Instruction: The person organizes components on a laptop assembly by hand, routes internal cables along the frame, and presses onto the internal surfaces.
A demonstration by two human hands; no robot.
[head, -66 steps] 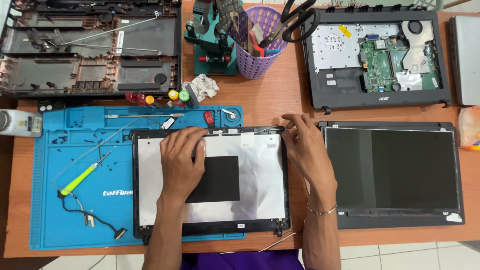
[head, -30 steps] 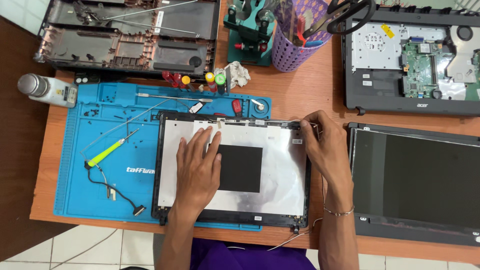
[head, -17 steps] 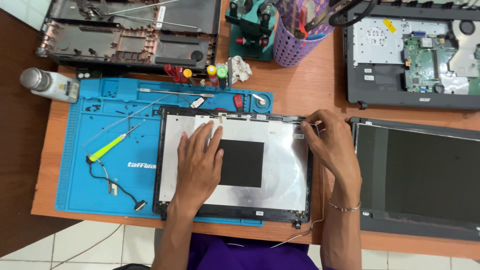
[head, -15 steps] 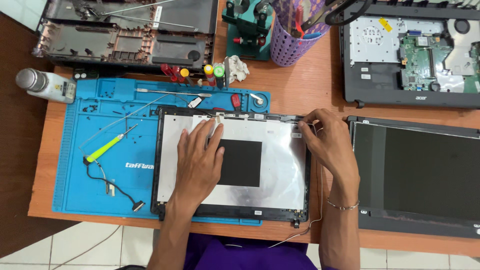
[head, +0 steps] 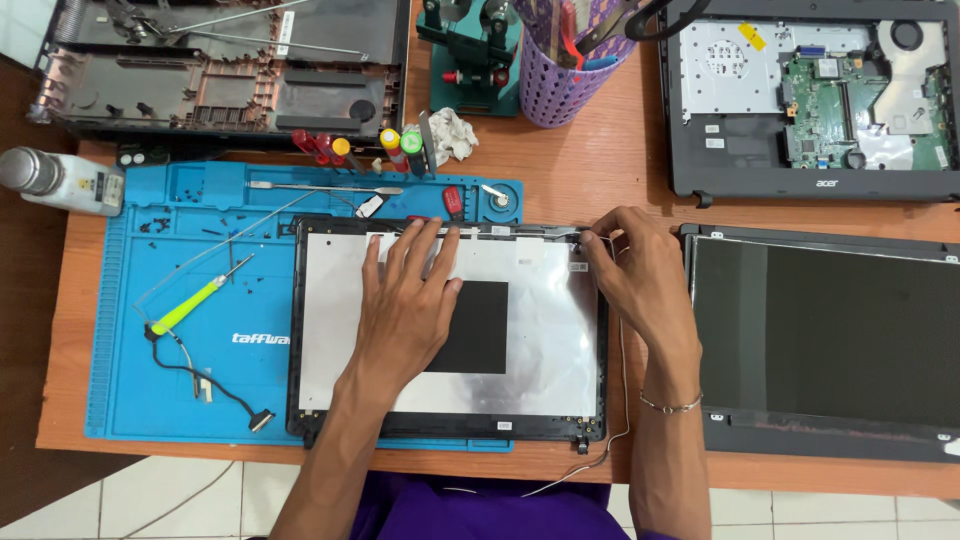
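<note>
In the head view, we have the laptop lid shell [head: 450, 335] lying face up, mostly on the blue work mat [head: 180, 330], its right edge reaching past the mat onto the bare wooden desk [head: 600, 170]. Our left hand [head: 405, 305] lies flat on its silvery inner lining, fingers spread and released, palm beside the black square patch [head: 478, 328]; it grasps nothing and only presses the shell down. Our right hand [head: 640, 275] sits at the shell's upper right corner, fingers [head: 592, 240] pinched at the rim there; whether they hold a cable end or a small part we cannot tell. A thin wire [head: 620, 390] runs down the shell's right side and off the desk's front edge.

We judge the step in hand to be work at that corner, probably on the hinge or the wire's route. The next move, as we see it, calls for a fine grip at the corner while the left palm keeps the shell steady.

Nearby lie the bare screen panel [head: 825, 340] to the right and a yellow-handled screwdriver [head: 195, 305] on the mat.
</note>
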